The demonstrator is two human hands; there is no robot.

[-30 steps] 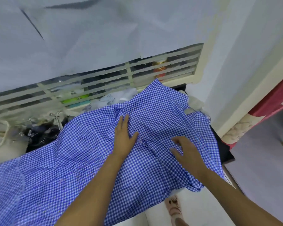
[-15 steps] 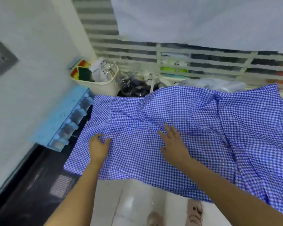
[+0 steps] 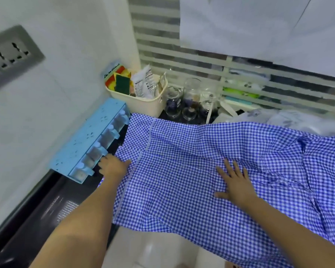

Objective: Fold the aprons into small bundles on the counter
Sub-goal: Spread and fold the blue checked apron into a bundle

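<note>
- Blue checked apron spread open across dark counter, near edge hanging over the front; not yet folded.
- Right hand laid flat on the middle of the cloth, fingers straight and spread, gripping nothing; probably to pin the fabric against sliding off.
- Left hand at the left hem, thumb on top of the cloth, fingers past the edge; cannot tell whether pinching the hem or only touching it.
- Likely placed there to pull the side straight before the first fold.
- Just beside this hand, light blue rack; behind the apron, glass jars and cream basket, easy to knock.
</note>
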